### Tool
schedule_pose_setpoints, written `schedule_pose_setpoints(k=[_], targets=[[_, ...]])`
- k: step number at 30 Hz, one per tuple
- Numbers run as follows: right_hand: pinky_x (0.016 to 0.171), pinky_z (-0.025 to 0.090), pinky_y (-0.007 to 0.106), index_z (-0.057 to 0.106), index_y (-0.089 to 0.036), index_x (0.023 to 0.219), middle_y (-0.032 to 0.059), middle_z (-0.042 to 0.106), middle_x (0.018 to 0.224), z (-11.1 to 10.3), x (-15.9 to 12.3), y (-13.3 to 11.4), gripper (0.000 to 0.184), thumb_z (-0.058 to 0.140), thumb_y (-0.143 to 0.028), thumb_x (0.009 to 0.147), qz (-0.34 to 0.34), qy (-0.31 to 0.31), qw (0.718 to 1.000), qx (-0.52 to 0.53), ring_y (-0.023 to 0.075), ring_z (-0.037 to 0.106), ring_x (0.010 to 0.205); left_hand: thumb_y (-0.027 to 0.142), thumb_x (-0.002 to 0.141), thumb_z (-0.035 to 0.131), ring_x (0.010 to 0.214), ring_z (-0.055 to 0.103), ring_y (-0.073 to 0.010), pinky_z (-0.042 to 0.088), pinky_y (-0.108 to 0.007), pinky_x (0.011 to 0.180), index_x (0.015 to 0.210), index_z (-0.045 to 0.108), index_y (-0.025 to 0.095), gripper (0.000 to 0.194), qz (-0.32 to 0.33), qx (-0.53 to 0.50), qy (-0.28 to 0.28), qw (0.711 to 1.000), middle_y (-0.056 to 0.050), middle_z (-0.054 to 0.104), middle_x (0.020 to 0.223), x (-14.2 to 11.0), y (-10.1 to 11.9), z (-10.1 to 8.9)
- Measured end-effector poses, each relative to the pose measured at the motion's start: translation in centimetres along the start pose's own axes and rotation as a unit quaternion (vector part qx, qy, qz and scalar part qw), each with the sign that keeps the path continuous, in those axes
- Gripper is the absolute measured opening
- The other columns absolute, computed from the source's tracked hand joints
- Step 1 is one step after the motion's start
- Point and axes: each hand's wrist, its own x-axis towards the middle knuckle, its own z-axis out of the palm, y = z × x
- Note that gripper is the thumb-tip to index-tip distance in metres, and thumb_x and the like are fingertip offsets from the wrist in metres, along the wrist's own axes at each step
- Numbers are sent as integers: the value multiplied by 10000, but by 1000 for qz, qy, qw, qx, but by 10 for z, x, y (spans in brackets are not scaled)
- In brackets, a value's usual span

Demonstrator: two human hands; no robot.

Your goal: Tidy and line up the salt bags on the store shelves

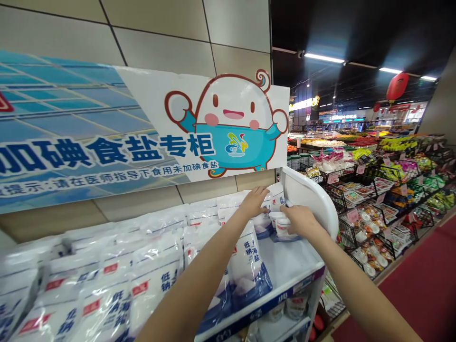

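Observation:
My left hand (254,199) rests with fingers stretched flat on a white salt bag (276,195) standing at the right end of the shelf. My right hand (302,221) is closed around a small white jar with a red label (282,228), one of a few such jars next to that bag. In front of them stands a larger white and blue salt bag (247,266). Both forearms reach up from the bottom of the view.
Rows of white salt bags (107,285) fill the white shelf (285,285), which ends in a rounded white side panel (313,197). A salt sign with a cartoon figure (228,128) hangs above. Wire racks of packaged food (377,213) line the red-floored aisle at right.

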Motion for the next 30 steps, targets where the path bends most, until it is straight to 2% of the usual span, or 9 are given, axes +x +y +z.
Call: schedule_pose_setpoints(k=[4,8,10,12,17,20,22,26,30], targets=[[706,428,308,625,-236,1172,63,687,999,-19,-6,-4,626,905,-214,613,-92,-5,996,-10,294,645,947,132,811,684,1386,427,-282,354,-447,1172,1345,516,164,561,-1,-122,12,992,-137,478,1477,1,-10,-12],[871,429,344,643,-215,1162,77,673,1070,-24,25,-18,668,954,-317,580,-158,8,987,2,294,588,1070,171,920,507,1285,537,-215,402,-400,1135,1234,602,192,329,-11,-223,160,961,-83,605,1349,-1,-4,-42],[1010,381,410,616,-174,1206,100,670,1083,-18,48,-28,755,963,-323,552,-152,13,988,-5,307,548,1126,181,928,468,1181,596,-200,457,-369,1058,1123,641,193,261,-23,-227,239,944,-67,671,1216,-7,7,-59],[1122,279,474,582,-149,1249,115,658,1120,-9,68,-38,813,954,-307,543,-127,12,992,-1,311,502,1187,195,911,479,1055,635,-193,499,-340,954,1026,653,194,209,-19,-204,265,942,-53,701,1091,-17,22,-71],[1184,196,510,373,-185,1492,167,400,1483,10,74,-42,1058,904,-311,586,-49,89,995,0,340,346,1354,310,910,533,824,649,-216,514,-341,761,837,640,179,184,13,-5,87,996,-64,690,858,-47,61,-60],[1132,315,489,142,-148,1586,212,270,1549,11,66,-22,1212,858,-177,609,37,116,993,4,369,314,1382,327,913,583,1046,625,-287,523,-398,831,1049,636,151,228,-4,123,26,992,-131,670,1115,-59,64,-33],[1092,379,434,90,-127,1594,210,263,1558,11,68,-4,1128,748,-58,681,67,101,992,21,348,362,1360,310,862,690,1267,517,-314,502,-420,939,1264,551,159,452,9,163,9,987,-157,551,1375,-62,58,-16],[1173,271,363,276,-128,1548,122,276,1586,14,92,15,814,464,89,787,7,107,994,35,244,256,1446,260,816,766,1394,396,-319,400,-441,1085,1389,449,189,659,18,182,-13,983,-156,421,1513,-61,44,0],[1126,318,353,546,-139,1338,114,514,1398,19,114,13,553,615,-10,805,-21,103,994,32,254,398,1337,299,757,830,1287,488,-313,385,-458,1067,1289,507,202,630,0,166,-15,986,-138,539,1381,-55,42,-1]])
